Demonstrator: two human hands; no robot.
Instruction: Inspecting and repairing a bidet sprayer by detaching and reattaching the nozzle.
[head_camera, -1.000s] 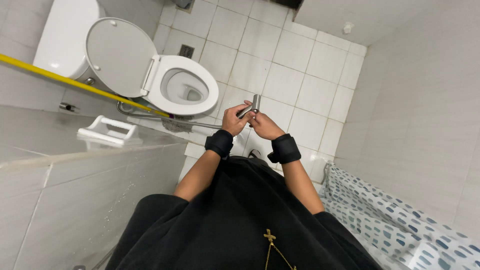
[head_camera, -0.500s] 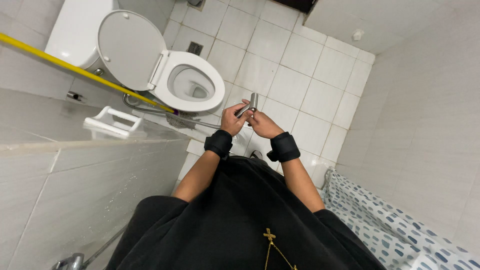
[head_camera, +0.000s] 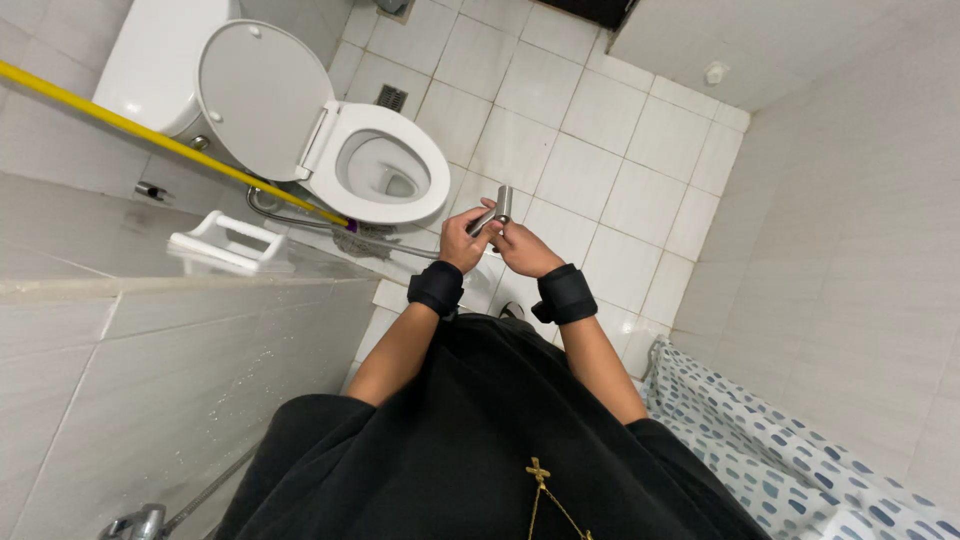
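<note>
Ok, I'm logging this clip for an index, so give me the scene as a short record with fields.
place: tiled bathroom
left hand: holds metal sprayer
right hand: touches the sprayer
wrists: black bands
toilet: lid up, ahead of the hands
hose: on the floor by the toilet
yellow pole: slants across the left

No packages, labels, signs or screens visible anywhere in bathroom view.

Black tee, black wrist cuffs (head_camera: 436, 288), gold cross necklace (head_camera: 539, 470).
</note>
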